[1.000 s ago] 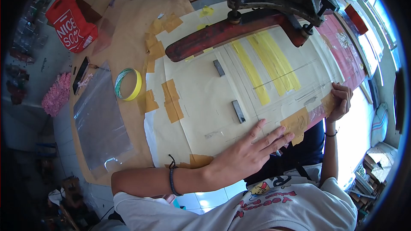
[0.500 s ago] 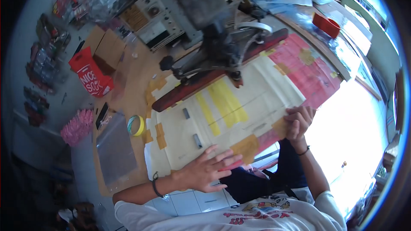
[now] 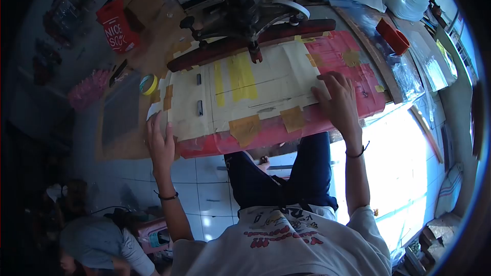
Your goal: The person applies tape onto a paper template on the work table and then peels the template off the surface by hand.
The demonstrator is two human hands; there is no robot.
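Note:
A cream paper-covered board (image 3: 189, 122) with yellow strips (image 3: 241, 79) and brown tape patches lies before me over a red layer (image 3: 307, 127). My left hand (image 3: 161, 140) rests with fingers apart at the board's near left corner. My right hand (image 3: 337, 99) touches the right part of the cream sheet, fingers spread and slightly bent. Two small grey bars (image 3: 200, 108) lie on the left part of the sheet. A dark red bar of the machine (image 3: 245, 41) spans the board's far side, beyond both hands.
A yellow tape roll (image 3: 149, 85), a clear plastic sheet (image 3: 121, 115) and a red bag (image 3: 117, 28) are at the left. At the right lie a red ring-shaped object (image 3: 393, 37) and clear wrap. A person (image 3: 99, 243) is low at the bottom left.
My left hand has moved left along the board's near edge to its corner. My right hand has opened and moved farther onto the sheet. The view has shifted, showing more red layer.

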